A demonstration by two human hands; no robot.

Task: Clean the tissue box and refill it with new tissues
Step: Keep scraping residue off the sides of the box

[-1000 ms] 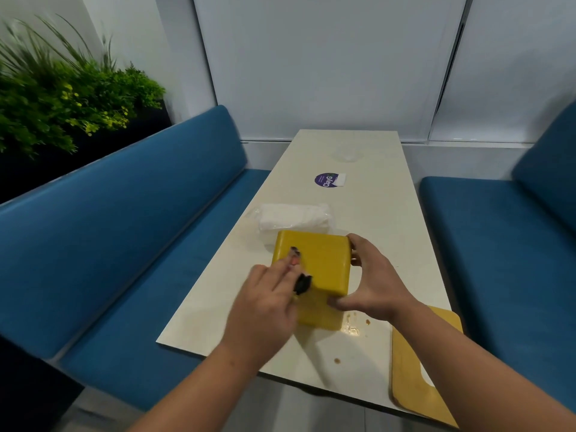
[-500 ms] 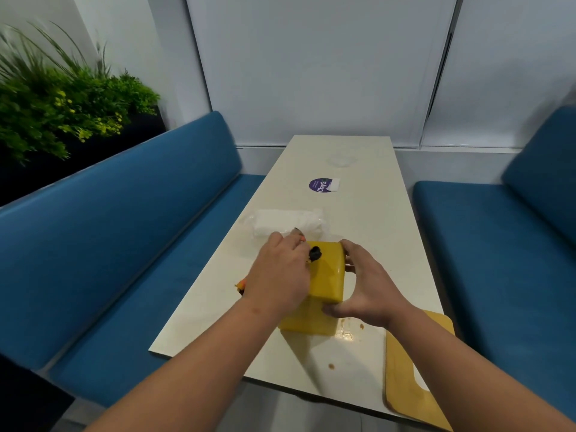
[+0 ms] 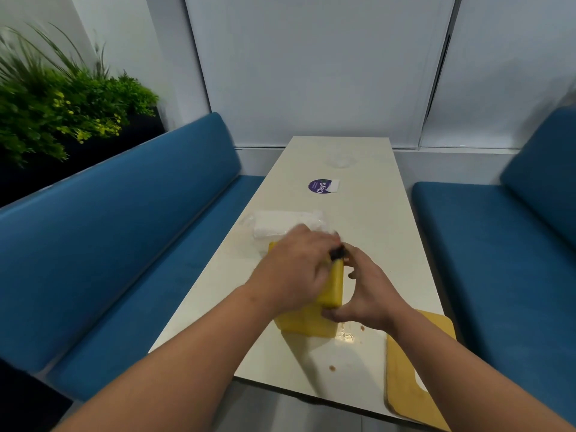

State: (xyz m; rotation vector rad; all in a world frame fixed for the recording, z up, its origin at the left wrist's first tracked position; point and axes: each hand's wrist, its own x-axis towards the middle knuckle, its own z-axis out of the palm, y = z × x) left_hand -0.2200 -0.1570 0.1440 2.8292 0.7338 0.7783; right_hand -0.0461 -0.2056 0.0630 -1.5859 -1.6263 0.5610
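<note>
The yellow tissue box (image 3: pixel 330 288) lies on the pale table (image 3: pixel 374 232) near its front end. My right hand (image 3: pixel 367 291) grips the box's right side, thumb at the near corner. My left hand (image 3: pixel 296 269) lies across the box's top and is closed on a small brush with a black tip (image 3: pixel 338 252) at the box's far right corner. Most of the box's top is hidden under that hand. A clear-wrapped pack of white tissues (image 3: pixel 280 224) lies just beyond the box. A flat yellow lid (image 3: pixel 411 372) with a cut-out rests at the table's near right corner.
Blue benches run along both sides, left (image 3: pixel 131 244) and right (image 3: pixel 498 244). A round purple sticker (image 3: pixel 319 186) sits mid-table. Small brown spots (image 3: pixel 332 367) and a wet patch mark the table near the box. Green plants (image 3: pixel 62 110) stand behind the left bench.
My left hand has swept the brush across the box top from its near left toward its far right corner. My right hand has kept its hold on the box's right side.
</note>
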